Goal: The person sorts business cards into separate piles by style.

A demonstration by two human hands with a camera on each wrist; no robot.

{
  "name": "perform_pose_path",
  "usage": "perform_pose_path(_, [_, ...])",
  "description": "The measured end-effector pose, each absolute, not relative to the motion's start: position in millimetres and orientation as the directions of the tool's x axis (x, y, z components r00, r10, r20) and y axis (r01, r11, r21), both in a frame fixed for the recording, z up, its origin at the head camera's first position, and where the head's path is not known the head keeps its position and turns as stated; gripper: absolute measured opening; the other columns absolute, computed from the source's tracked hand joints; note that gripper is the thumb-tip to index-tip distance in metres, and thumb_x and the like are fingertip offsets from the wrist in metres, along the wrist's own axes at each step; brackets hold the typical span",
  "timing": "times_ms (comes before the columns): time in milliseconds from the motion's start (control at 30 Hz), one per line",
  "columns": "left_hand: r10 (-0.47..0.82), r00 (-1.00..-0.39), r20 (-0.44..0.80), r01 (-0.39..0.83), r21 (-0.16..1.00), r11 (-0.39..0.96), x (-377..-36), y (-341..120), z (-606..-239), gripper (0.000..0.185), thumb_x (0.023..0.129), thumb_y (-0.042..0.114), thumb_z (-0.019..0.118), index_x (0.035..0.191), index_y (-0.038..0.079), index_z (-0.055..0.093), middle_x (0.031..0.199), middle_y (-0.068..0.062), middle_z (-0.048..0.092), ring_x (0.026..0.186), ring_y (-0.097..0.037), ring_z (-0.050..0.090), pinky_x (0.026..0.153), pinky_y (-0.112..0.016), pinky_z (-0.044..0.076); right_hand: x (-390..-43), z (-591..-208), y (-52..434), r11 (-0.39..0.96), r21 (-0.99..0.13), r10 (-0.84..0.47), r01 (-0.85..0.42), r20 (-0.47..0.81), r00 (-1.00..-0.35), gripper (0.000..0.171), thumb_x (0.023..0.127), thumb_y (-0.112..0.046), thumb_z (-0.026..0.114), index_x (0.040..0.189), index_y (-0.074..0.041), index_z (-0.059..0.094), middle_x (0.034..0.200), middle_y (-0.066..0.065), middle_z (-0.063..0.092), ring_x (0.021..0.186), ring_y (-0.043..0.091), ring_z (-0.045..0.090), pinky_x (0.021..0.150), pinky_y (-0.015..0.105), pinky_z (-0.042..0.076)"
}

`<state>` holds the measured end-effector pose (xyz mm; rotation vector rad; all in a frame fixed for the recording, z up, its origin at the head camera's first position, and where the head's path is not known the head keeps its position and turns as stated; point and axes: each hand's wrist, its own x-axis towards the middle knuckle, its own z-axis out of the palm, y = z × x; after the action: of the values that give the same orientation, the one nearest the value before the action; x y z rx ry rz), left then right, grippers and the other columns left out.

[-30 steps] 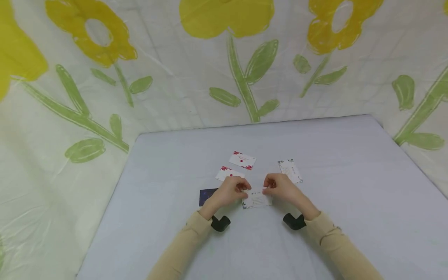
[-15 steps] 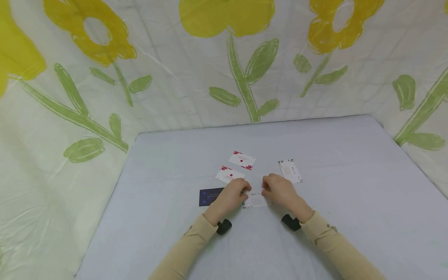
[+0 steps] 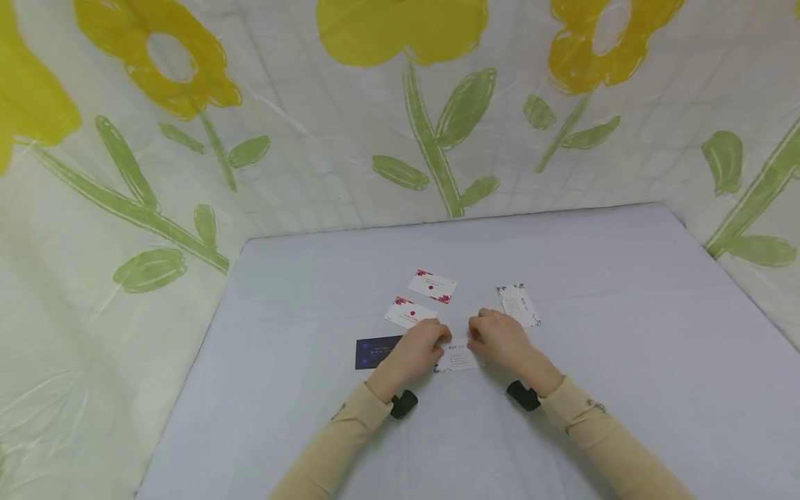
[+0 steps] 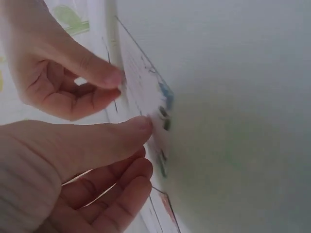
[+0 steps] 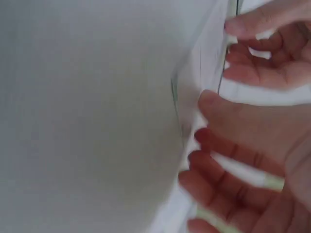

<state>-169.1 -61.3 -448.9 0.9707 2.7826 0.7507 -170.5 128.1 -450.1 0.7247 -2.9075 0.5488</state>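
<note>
Near the middle of the pale grey table point(image 3: 562, 264), a small white rectangular paper card with faint printed lines and dark leafy corner marks point(image 3: 458, 357), lying flat or nearly so, its long side running 9 to 3 o'clock. Left hand point(image 3: 415, 347) at the card's 9 o'clock edge, thumb and curled fingers pinching that edge; right hand point(image 3: 500, 339) at the 3 o'clock edge, fingers curled and pinching likewise. In the left wrist view, left thumb tip point(image 4: 138, 127) pressed on the card's printed face beside blue and dark leaf marks, fingers tucked beneath. In the right wrist view, blurred; right thumb on the card's edge, fingers curled below. Beige sleeves on both forearms, a black wrist mount under each wrist. At 9 o'clock from the held card, partly behind the left hand, a dark navy rectangular card point(image 3: 375, 351). At 11 o'clock, two white cards with red floral corners and a red dot: the nearer one point(image 3: 407, 312) just beside the left hand, the farther one point(image 3: 432, 285) a little beyond. At 1 o'clock, a white card with dark leafy corners point(image 3: 519, 305), near the right hand, turned at a slant. Behind the table, a cream sheet with yellow flowers and green stems point(image 3: 400, 104).
</note>
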Motion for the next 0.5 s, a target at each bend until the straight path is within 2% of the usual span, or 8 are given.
perform_pose_path(133, [0.609,-0.791,0.060,0.561,0.470,0.681,-171,-46,-443,0.018,0.087,0.003,0.061,0.105,0.002,0.063,0.097,-0.006,0.061,0.088,-0.015,0.056,0.078,-0.023,0.046,-182,-441,150,0.782,-0.275,-0.474,-0.560,0.321,-0.820,0.010,0.077,-0.005,0.073,0.076,-0.006,0.063,0.071,0.003,0.054,0.062,0.016,0.053,0.055,0.029,0.044])
perform_pose_path(233, [0.610,-0.791,0.051,0.557,0.474,0.682,-176,-31,-438,0.021,0.090,0.008,0.058,0.110,0.003,0.062,0.102,-0.006,0.061,0.093,-0.015,0.057,0.080,-0.022,0.046,-190,-428,169,0.801,-0.291,-0.419,-0.523,0.352,-0.837,0.007,0.078,-0.002,0.071,0.081,-0.001,0.065,0.074,0.007,0.058,0.065,0.021,0.056,0.058,0.035,0.047])
perform_pose_path(400, [0.645,-0.762,0.051,0.586,0.478,0.655,-198,-5,-433,0.025,0.093,0.009,0.055,0.116,0.004,0.059,0.111,-0.006,0.060,0.101,-0.015,0.056,0.085,-0.021,0.045,-192,-420,191,0.867,-0.408,-0.235,-0.287,0.174,-0.956,0.018,0.084,-0.009,0.066,0.090,0.007,0.061,0.080,0.015,0.057,0.070,0.026,0.055,0.061,0.039,0.046])
perform_pose_path(500, [0.678,-0.733,0.056,0.624,0.451,0.638,-217,14,-432,0.027,0.094,0.008,0.051,0.120,0.004,0.057,0.117,-0.006,0.059,0.109,-0.015,0.054,0.093,-0.021,0.040,-189,-425,196,0.889,-0.426,-0.156,-0.166,0.060,-0.986,0.030,0.084,-0.016,0.067,0.091,0.011,0.056,0.082,0.020,0.056,0.070,0.030,0.055,0.062,0.041,0.046])
